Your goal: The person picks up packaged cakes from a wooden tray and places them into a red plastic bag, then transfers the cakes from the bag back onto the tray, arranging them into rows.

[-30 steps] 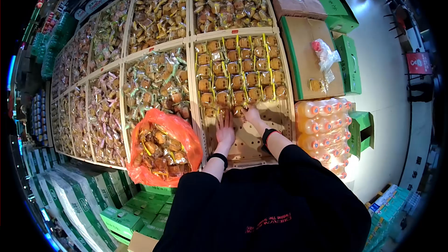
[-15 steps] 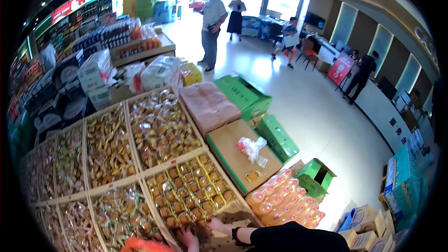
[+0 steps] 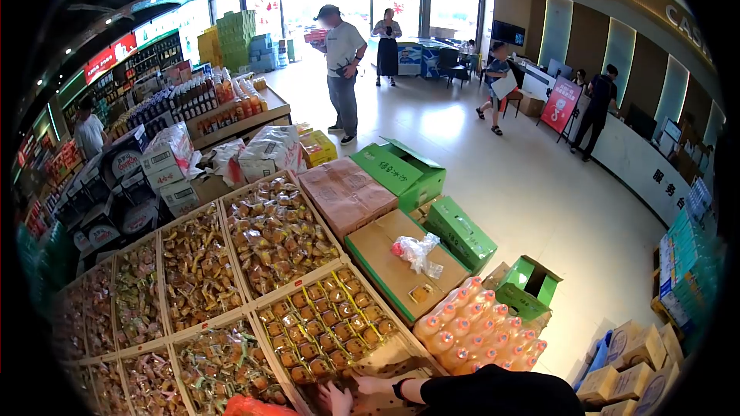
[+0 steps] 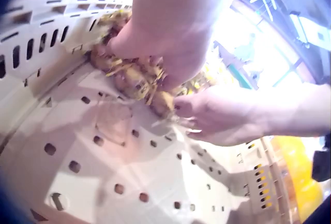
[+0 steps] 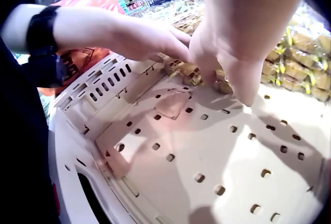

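Observation:
Wrapped round pastries (image 3: 327,327) stand in rows in a light crate, with yellow strips between them. The left hand (image 3: 337,399) rests on the row nearest the body; in the right wrist view the left hand (image 5: 132,37) has its fingers extended over the wrapped pastries (image 5: 181,73). Beside it, the right hand (image 3: 373,385) is at the same row. In the left wrist view the right hand (image 4: 227,114) pinches an end pastry (image 4: 163,103), its fingertips partly hidden. The crate's perforated floor (image 5: 170,182) shows in front of both hands.
Other crates of wrapped snacks (image 3: 196,262) adjoin on the left, and a red bag (image 3: 258,407) is at the bottom edge. Bottled drinks (image 3: 478,327), a cardboard box (image 3: 385,250) and green boxes (image 3: 460,233) stand right. Several people are farther off.
The head view has tilted up from the crates to the shop floor and entrance. Both hands now appear low in the frame, still at the near pastry row.

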Tool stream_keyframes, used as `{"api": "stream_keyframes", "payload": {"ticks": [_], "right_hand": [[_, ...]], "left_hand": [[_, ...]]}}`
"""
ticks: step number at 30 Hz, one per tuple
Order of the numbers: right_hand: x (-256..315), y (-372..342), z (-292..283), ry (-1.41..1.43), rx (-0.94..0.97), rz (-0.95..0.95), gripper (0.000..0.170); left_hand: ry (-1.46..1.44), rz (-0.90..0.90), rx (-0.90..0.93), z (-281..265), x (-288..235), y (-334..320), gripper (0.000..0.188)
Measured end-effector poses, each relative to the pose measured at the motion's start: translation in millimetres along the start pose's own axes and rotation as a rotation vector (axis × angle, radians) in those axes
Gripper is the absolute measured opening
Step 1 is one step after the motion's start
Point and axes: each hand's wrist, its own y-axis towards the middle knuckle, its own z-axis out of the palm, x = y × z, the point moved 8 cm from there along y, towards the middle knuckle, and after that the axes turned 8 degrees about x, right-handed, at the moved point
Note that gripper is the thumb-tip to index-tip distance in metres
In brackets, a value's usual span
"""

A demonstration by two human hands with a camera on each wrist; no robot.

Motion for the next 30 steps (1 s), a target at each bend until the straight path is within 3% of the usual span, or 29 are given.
{"api": "stream_keyframes", "payload": {"ticks": [1,2,3,4,6,7,9,10,12,14,16,17,18,21,24,26,28,30], "right_hand": [[-17,-9,-1,0.609,-0.153,0.091,0.049],[-37,-16,11,1.218,-0.296,0.175,0.047],[-42,-15,23,1.245,-0.168,0.259,0.052],[-47,-19,30,1.263,-0.036,0.343,0.057],[-35,-74,-47,0.996,-0.120,0.468,0.054],[-30,-82,-54,0.990,-0.112,0.457,0.054],[-29,-99,-73,1.152,-0.433,0.367,0.052],[-27,-106,-74,1.155,-0.433,0.364,0.052],[-25,-126,-91,1.342,-0.700,0.155,0.055],[-30,-136,-95,1.434,-0.714,0.175,0.056],[-41,-158,-113,1.491,-0.873,0.130,0.055],[-38,-173,-123,1.598,-0.925,0.122,0.055],[-34,-185,-136,1.590,-0.921,0.115,0.055],[-32,-195,-145,1.631,-0.864,0.128,0.054],[-30,-186,-138,1.584,-0.885,0.005,0.053],[-21,-190,-142,1.604,-0.820,0.088,0.051],[-9,-198,-151,1.626,-0.792,0.069,0.051],[-6,-200,-153,1.660,-0.765,0.060,0.051]], "left_hand": [[0.007,-0.005,-0.004,-12,-5,-8,0.053],[-0.090,0.227,-0.046,-29,-28,-20,0.050],[-0.190,0.454,-0.092,-52,-53,-39,0.047],[-0.180,0.502,-0.172,-92,-82,-70,0.039],[-0.038,0.540,-0.306,-155,-111,-119,0.032],[-0.100,0.542,-0.365,-185,-117,-141,0.029],[-0.163,0.525,-0.493,-219,-101,-166,0.024],[-0.164,0.503,-0.564,-229,-84,-173,0.022],[-0.031,0.284,-0.705,-242,-44,-187,0.022],[0.005,-0.002,-0.730,-245,-6,-202,0.025],[0.032,-0.043,-0.713,-208,66,-197,0.028],[-0.164,-0.231,-0.417,-209,59,-200,0.035],[-0.169,-0.234,-0.426,-200,68,-201,0.035],[0.500,-0.061,-0.497,-137,118,-184,0.052],[0.516,-0.211,-0.446,-138,104,-185,0.054],[0.478,-0.205,-0.475,-142,95,-187,0.052],[0.193,-0.064,-0.409,-137,88,-184,0.046],[0.192,-0.045,-0.378,-138,84,-183,0.045]]}}
